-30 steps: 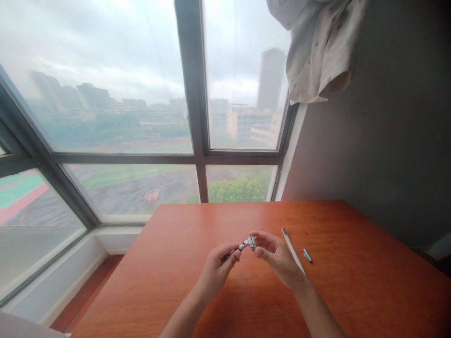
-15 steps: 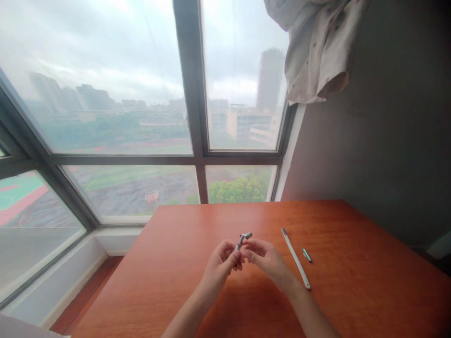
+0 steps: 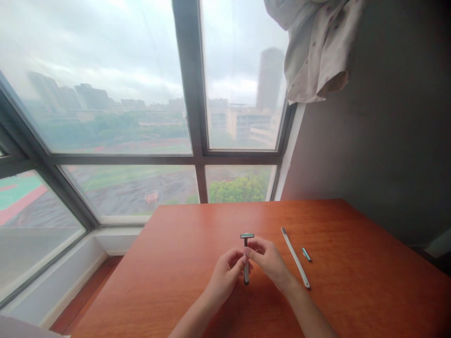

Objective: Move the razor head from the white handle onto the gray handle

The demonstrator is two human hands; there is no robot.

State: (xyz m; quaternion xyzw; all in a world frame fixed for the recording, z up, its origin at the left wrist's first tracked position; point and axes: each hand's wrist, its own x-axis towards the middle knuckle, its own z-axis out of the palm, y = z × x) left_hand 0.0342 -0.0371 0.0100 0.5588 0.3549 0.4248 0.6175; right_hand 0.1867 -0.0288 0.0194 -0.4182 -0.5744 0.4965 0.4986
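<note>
A razor (image 3: 246, 277) with a dark and grey handle stands nearly upright between my hands, its wide head with a green strip at the top. My left hand (image 3: 227, 272) pinches the handle from the left, around its middle. From the other side, my right hand (image 3: 266, 258) closes its thumb and fingers on the handle just below the head. Fingertips cover the middle of the handle. Right of my hands, a long thin white stick (image 3: 296, 258) with a dark upper end lies slanted on the table. Beside it rests a small green and white razor head (image 3: 306, 254).
The reddish-brown wooden table (image 3: 169, 263) reaches to the window frame (image 3: 200, 159) at the back. A light spotted cloth (image 3: 317, 56) hangs at the upper right, in front of a grey wall (image 3: 387, 131).
The razor has turned from a slanted side view to upright, with its head facing me. My left hand has shifted slightly right, and my right hand now holds the handle.
</note>
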